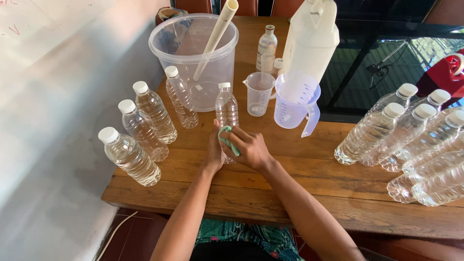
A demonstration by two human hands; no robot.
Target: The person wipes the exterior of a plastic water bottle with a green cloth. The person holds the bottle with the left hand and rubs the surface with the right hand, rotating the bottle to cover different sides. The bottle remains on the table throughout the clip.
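- 1 clear plastic bottle (226, 104) with a white cap stands upright on the wooden table (309, 179), near the middle of the front edge; its long axis runs vertical, cap pointing up.
- 4 more capped bottles (145, 128) stand upright toward the table's left edge, in a loose row from the front-left corner back to the bucket.
- About 7 capped bottles (411, 140) crowd the right edge, the nearer ones partly cut off, so the count is not sure.
- 1 clear bucket (193, 48) sits at the back-left with 1 pale pipe (215, 36) leaning in it.
- 2 measuring jugs sit behind the held bottle: 1 small (258, 94), 1 larger (296, 99).
- 1 white jerrycan (311, 36) and 1 small labelled bottle (266, 48) stand at the back.
- The left hand (213, 147) is upright, palm pressed against the bottle's lower left side, fingers hidden, so I cannot tell how closed it is.
- The right hand (251, 147) reaches across from the right, fingers curled and clamped on a green cloth (227, 137) pressed to the bottle's lower body.
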